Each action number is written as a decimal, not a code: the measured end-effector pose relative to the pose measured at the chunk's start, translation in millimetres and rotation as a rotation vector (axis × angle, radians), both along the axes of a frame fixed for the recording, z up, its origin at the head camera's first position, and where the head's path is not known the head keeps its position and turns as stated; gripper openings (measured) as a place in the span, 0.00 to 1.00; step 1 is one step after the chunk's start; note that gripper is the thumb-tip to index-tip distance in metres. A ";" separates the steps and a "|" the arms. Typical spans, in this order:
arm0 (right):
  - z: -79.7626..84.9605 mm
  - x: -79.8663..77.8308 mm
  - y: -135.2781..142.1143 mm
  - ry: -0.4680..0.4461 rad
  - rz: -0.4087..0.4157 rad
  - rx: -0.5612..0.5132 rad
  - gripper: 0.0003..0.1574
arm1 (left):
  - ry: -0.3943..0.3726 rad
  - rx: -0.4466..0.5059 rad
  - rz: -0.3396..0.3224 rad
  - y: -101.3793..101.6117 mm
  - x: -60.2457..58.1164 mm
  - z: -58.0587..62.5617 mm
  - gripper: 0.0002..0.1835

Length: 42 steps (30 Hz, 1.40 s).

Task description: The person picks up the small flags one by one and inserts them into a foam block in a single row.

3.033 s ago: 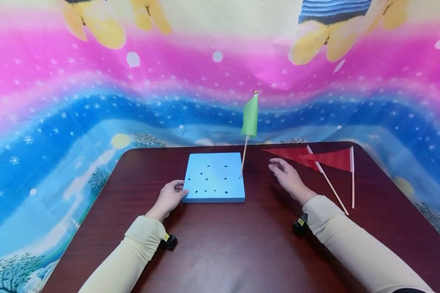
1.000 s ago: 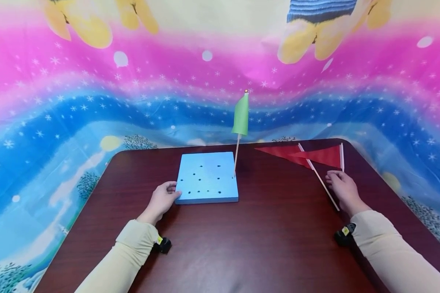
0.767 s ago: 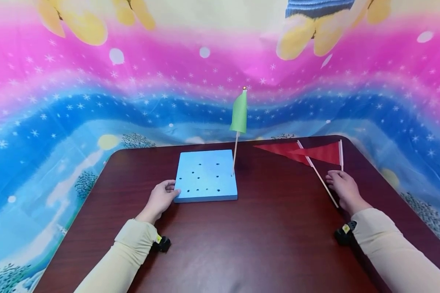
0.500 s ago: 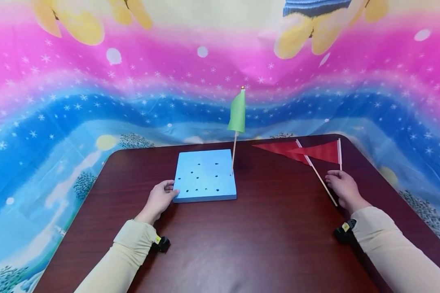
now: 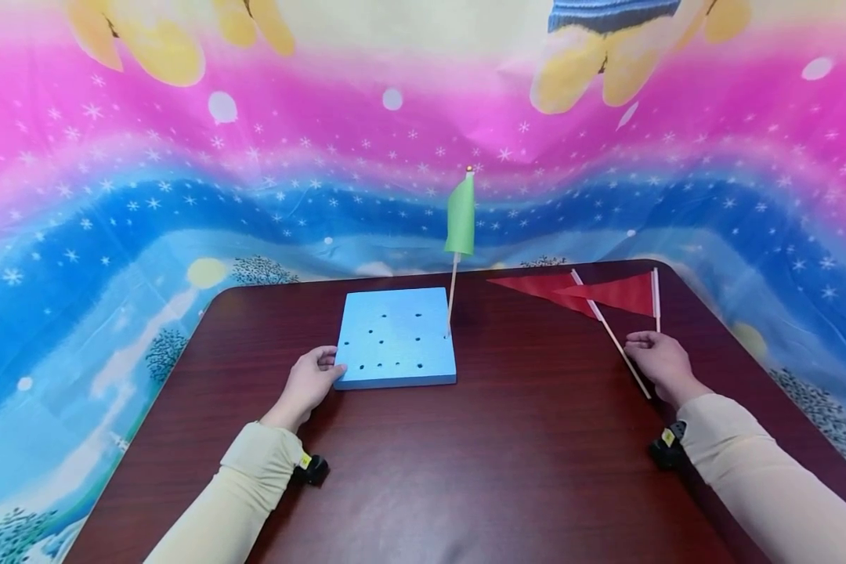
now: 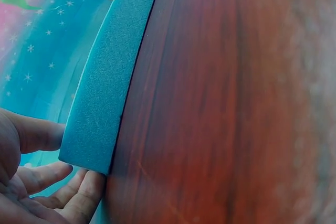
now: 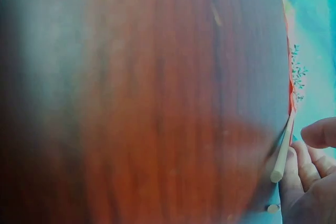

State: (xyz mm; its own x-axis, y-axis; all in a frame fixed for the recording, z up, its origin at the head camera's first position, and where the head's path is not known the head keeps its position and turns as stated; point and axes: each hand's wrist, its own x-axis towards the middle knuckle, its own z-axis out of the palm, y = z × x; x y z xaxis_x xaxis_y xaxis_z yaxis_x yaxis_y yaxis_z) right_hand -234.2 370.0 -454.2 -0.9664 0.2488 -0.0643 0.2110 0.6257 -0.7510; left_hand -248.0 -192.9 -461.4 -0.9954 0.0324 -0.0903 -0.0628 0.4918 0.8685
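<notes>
At its front-left corner a light-blue board (image 5: 399, 354) with several small holes is pinched by my left hand (image 5: 309, 385): in the left wrist view, the thumb (image 6: 42, 134) lies over the top and fingers (image 6: 86, 195) meet the side. A green flag (image 5: 460, 215) stands, slightly tilted, at the board's right edge. My right hand (image 5: 659, 364) is over the lower stick of the right-hand red flag (image 5: 623, 294), hiding part of it. In the right wrist view its thumb (image 7: 321, 132) is apart from the fingers. Another red flag (image 5: 546, 292) lies partly under the first.
Everything lies on a dark reddish-brown table (image 5: 465, 470) with rounded far corners. Behind it hangs a colourful patterned cloth (image 5: 310, 157). A small black device (image 5: 313, 470) sits at the left wrist, another (image 5: 666, 446) at the right.
My right hand has gone right, from beside the board to the red flags' sticks, and has barely shifted in the last second. My left hand stays at the board's corner.
</notes>
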 end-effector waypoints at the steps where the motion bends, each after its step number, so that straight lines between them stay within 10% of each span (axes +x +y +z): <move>1: -0.1 -0.7 0.3 -0.002 0.002 0.005 0.28 | 0.003 -0.001 -0.002 0.0 0.0 0.2 0.26; 33: 4.7 -5.6 16.4 -0.055 0.082 0.187 0.16 | -0.007 0.025 -0.015 8.3 -4.0 -4.3 0.27; 42: 16.1 -15.8 -4.3 -0.083 0.140 -0.089 0.25 | -0.017 0.017 -0.001 -0.7 -2.9 -1.6 0.27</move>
State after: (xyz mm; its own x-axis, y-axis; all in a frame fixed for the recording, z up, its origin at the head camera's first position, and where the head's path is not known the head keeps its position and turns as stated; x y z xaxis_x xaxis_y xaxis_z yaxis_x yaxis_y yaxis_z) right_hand -250.0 365.7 -438.1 -0.9817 0.1024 -0.1606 0.1901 0.5851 -0.7884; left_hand -250.9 -193.7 -463.1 -0.9937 0.0347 -0.1067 -0.0773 0.4772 0.8754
